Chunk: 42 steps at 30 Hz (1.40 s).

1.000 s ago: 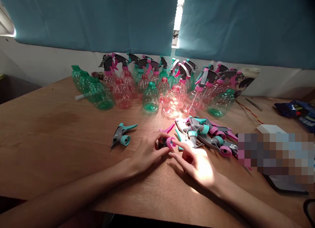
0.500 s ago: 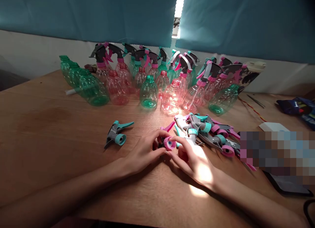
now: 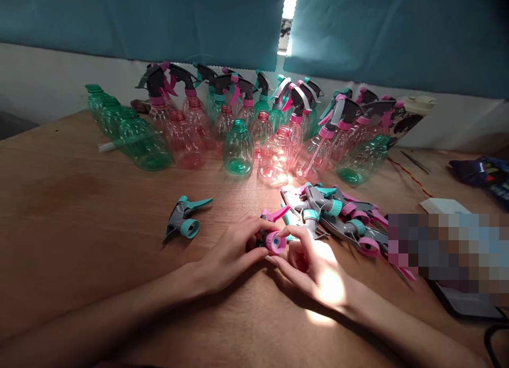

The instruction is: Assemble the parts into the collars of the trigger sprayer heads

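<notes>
A dark trigger spray head (image 3: 275,242) with a pink collar and pink trigger is held low over the table, the collar's opening facing me. My left hand (image 3: 235,250) is closed around its body from the left, hiding much of it. From the right, the thumb and index finger of my right hand (image 3: 314,267) pinch the edge of the pink collar. Another spray head (image 3: 185,219), grey with a turquoise collar and trigger, lies to the left of my hands. Just beyond my right hand is a pile of grey, pink and turquoise spray heads (image 3: 334,214).
Behind my hands stand several clear green bottles (image 3: 238,150) and pink bottles (image 3: 186,145), some topped with spray heads. A tilted patterned cup (image 3: 413,116) is at the back right. A dark flat device (image 3: 469,304) and a blue packet (image 3: 477,172) lie on the right.
Both hands have brought the spray head slightly lower and nearer to me. The right fingers have shifted a little around the collar. My view has moved slightly.
</notes>
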{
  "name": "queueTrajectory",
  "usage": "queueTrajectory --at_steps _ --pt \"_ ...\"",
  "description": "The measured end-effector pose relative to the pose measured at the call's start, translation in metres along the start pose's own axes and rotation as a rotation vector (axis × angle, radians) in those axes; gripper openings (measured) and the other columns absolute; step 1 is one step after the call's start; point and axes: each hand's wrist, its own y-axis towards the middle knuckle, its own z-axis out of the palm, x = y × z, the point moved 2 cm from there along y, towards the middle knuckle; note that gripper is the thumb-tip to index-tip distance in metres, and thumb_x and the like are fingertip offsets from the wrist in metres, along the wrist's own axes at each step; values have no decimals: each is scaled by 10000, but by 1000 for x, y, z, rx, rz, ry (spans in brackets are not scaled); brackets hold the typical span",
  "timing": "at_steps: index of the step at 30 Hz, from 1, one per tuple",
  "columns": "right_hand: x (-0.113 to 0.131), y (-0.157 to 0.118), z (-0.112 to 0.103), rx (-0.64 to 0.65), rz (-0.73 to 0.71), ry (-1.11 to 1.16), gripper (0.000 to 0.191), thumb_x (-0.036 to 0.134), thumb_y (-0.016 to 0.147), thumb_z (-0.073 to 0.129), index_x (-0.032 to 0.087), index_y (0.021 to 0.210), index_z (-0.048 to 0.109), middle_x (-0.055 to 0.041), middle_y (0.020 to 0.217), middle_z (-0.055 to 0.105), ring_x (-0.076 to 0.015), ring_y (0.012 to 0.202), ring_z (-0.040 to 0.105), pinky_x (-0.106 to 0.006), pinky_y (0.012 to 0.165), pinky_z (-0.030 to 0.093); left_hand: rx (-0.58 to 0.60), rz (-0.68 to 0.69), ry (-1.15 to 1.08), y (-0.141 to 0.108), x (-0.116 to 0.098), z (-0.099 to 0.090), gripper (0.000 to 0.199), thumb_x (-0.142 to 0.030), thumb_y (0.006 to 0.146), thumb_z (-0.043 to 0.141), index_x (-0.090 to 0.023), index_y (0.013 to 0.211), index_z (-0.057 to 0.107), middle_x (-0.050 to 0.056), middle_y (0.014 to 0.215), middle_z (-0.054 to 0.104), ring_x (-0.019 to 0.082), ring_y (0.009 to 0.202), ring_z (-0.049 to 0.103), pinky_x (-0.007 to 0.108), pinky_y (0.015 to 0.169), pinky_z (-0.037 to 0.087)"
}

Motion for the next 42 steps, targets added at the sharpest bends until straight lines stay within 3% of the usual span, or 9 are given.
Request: queueTrajectory --at_steps 5,17,28,32,37,42 --pt "0 1 -4 -45 -9 -68 250 299 890 550 198 1096 450 114 515 353 -66 412 330 -186 396 242 31 16 2 1 0 1 191 -197 864 567 -194 1055 574 21 959 605 165 834 542 269 747 417" --pt "0 3 -1 -31 -169 -144 313 261 892 555 149 1162 444 111 511 388 -62 396 335 -198 402 254 89 71 11 1 5 6 254 -56 847 521 -190 1061 546 37 1040 601 184 980 532 300 857 414" --pt "3 1 -4 3 -73 -143 295 334 901 565 193 1151 497 71 600 536 -77 482 470 -179 464 372 125 66 4 2 4 8 178 -107 857 562 -169 1023 554 27 986 597 171 936 525 275 833 409" --pt "4 0 -5 3 -37 -162 170 365 913 534 211 973 577 46 628 564 -89 525 519 -186 498 412 125 64 6 1 5 8 202 -86 853 555 -179 1032 553 24 1003 596 170 958 523 270 836 410" --pt "3 -3 -5 -56 -11 -80 135 303 915 532 224 1016 573 47 623 565 -93 515 516 -201 507 435 42 -25 -27 1 5 1 203 -152 873 564 -194 1070 544 15 1023 600 159 909 550 262 800 422" --pt "-3 -8 0 -192 63 92 124 265 878 577 242 990 530 78 580 470 -74 424 439 -194 394 373 33 -36 -12 0 4 0 197 -164 870 575 -209 1061 556 12 1001 609 165 893 556 269 800 425"
